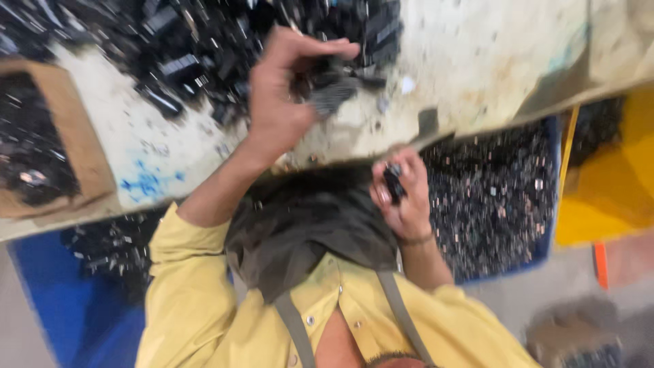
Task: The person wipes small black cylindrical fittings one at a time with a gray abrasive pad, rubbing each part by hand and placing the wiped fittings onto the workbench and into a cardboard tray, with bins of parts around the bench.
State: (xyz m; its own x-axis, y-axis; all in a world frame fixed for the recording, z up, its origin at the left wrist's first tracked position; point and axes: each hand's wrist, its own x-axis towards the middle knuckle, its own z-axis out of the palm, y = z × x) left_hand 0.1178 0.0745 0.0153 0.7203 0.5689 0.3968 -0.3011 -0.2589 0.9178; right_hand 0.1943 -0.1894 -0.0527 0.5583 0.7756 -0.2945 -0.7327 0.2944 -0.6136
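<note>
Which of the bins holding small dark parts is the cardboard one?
The cardboard box on the table's far left; the other bins of parts are the blue bins below the table edge.

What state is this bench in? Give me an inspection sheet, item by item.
Surface: worn pale table with blue stains.
Job's things: small black part; ribbed grey part.
Clutter: heap of black parts on the table; cardboard box holding more.
Hands: left hand pinches the grey part above the heap; right hand grips the black part at the table edge. Both are blurred.
Cables: nothing seen.
Surroundings: blue bin of small parts under the table, yellow bin beside it, dark cloth over the lap.
</note>
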